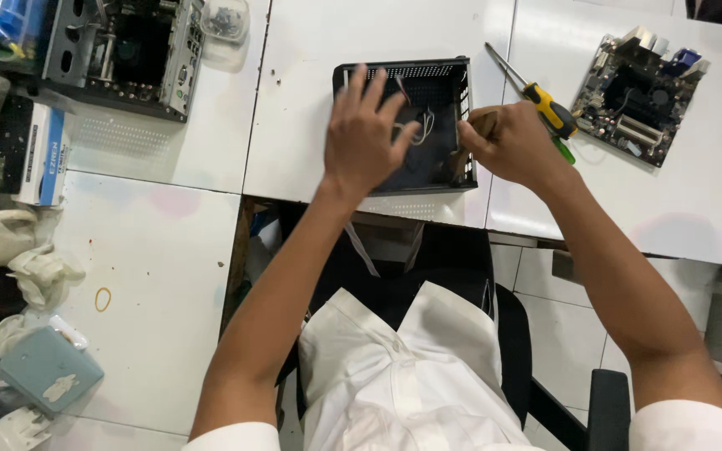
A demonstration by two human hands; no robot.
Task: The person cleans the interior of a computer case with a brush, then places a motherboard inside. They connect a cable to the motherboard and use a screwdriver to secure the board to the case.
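A small black computer case (443, 79) with perforated walls lies open on the white table (311, 92), loose wires inside it. My left hand (365, 134) hovers over the case's left half, fingers spread, holding nothing. My right hand (510, 144) is at the case's right wall, fingers pinched on a small brownish part at the edge; what the part is I cannot tell. A yellow-and-black screwdriver (545, 104) lies just behind my right hand.
A green circuit board (638, 93) lies at the right of the table. Another opened computer case (123, 50) stands at the back left. A white-and-blue box (39, 150), cloths, a teal pad (43, 367) and a rubber band (103, 299) lie on the left table.
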